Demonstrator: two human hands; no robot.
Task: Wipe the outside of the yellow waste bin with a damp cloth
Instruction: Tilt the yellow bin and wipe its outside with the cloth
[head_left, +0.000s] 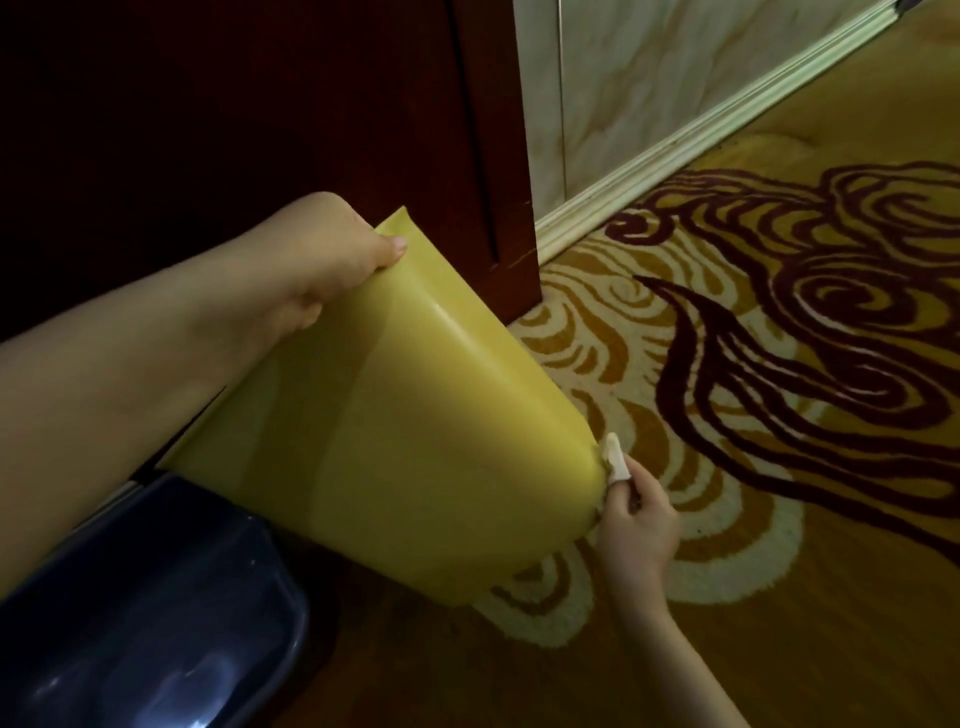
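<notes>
Two hands in view, one yellow bin, one cloth, one dark bin w/ glossy liner at lower left. My left hand grips the yellow bin at its rim: thumb pressed on the outside wall, other fingers curled out of sight behind the edge. Bin is tilted over, base end pointing lower right, above the patterned carpet, just in front of the dark wood cabinet. My right hand pinches the small white cloth btwn thumb and fingers, closed tight on it; cloth touches the bin's base edge on the right side. Whether the base rests on the carpet, can't tell. Pale wall and skirting run diagonally behind.
</notes>
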